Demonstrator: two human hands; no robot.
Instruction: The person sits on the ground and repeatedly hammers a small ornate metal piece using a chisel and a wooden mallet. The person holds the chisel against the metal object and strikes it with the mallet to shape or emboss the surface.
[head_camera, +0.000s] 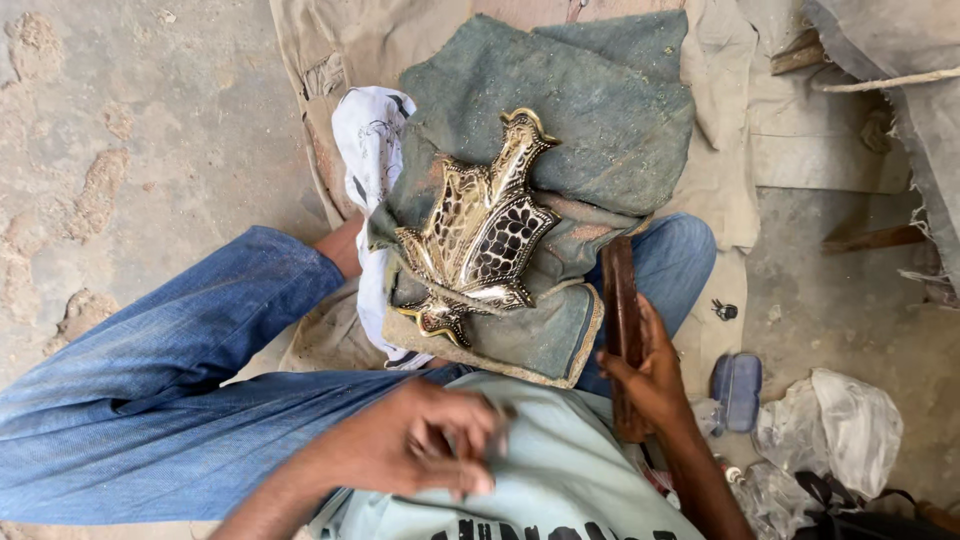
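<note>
1. On the person's lap, over blue jeans (170, 400), lies a folded green cloth (590, 110) with a shiny brass leaf-shaped ornament (480, 235) resting flat on it
2. Right hand (650, 375) is clamped around a dark wooden stick (622, 310), held upright just beside the cloth's right edge
3. Left hand (430, 445) is blurred, fingers curled near the shirt (540, 480); cannot tell if it grips anything
4. White printed rag (368, 140) sits under the cloth's left side; clear plastic bag (845, 425) lies on the floor at right

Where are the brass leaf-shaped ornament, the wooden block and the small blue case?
brass ornament (480, 235), head view, on its dark patterned middle
wooden block (620, 295), head view, on its upper part above the right hand (650, 380)
blue case (737, 388), head view, on its lid
</note>
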